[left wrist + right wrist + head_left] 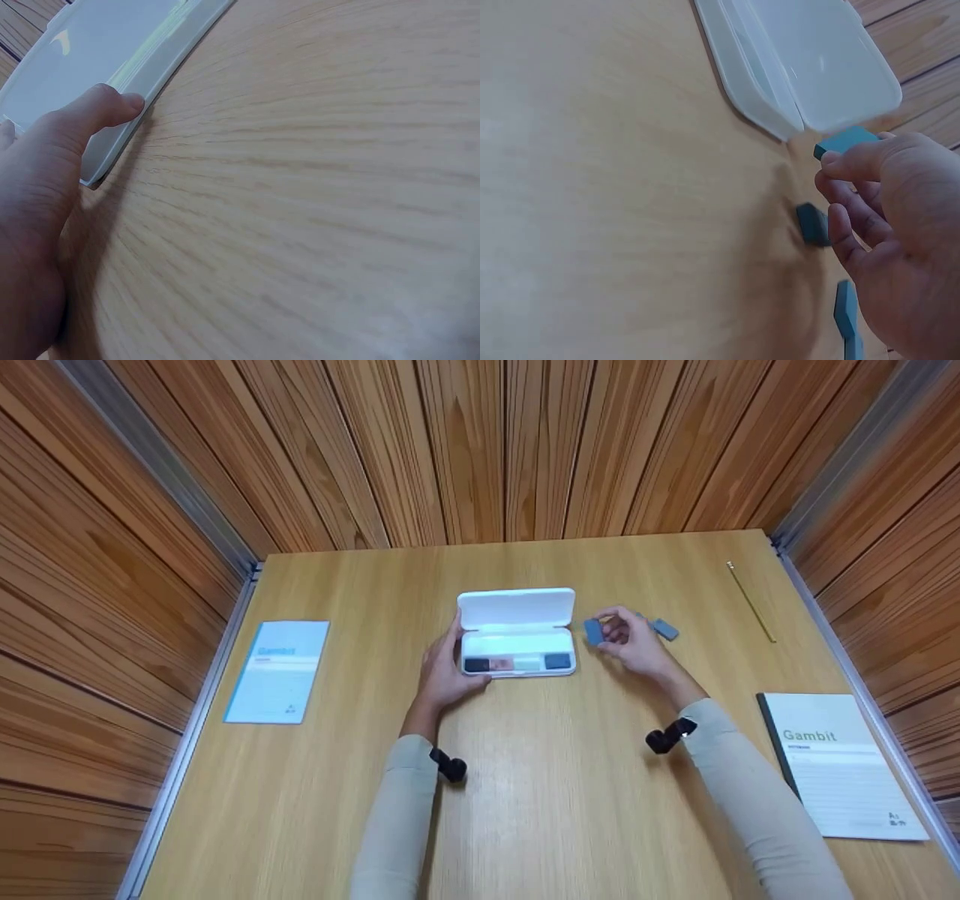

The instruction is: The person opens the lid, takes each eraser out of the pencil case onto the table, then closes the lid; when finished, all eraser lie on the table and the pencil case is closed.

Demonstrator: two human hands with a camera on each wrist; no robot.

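A white pencil case [517, 669] lies on the table with its lid raised. Along its front inside sit a black block [477, 665], a pink one, a pale green strip and a dark blue block [557, 661]. My left hand [444, 669] grips the case's left end, thumb along the front edge. Just off the right end, my right hand [634, 643] pinches a small blue eraser-like block [847, 140] between thumb and fingers. Another dark block [812, 225] shows below those fingers. Near the hand's far side lies a blue block [665, 628], with one more partly hidden beside it.
A blue-edged notebook [276, 673] lies at the left of the table. At the right is a larger black-spined notebook [840, 765]. A thin gold-coloured stick [752, 604] lies at the back right. Wood-panelled walls [472, 450] stand behind and at both sides.
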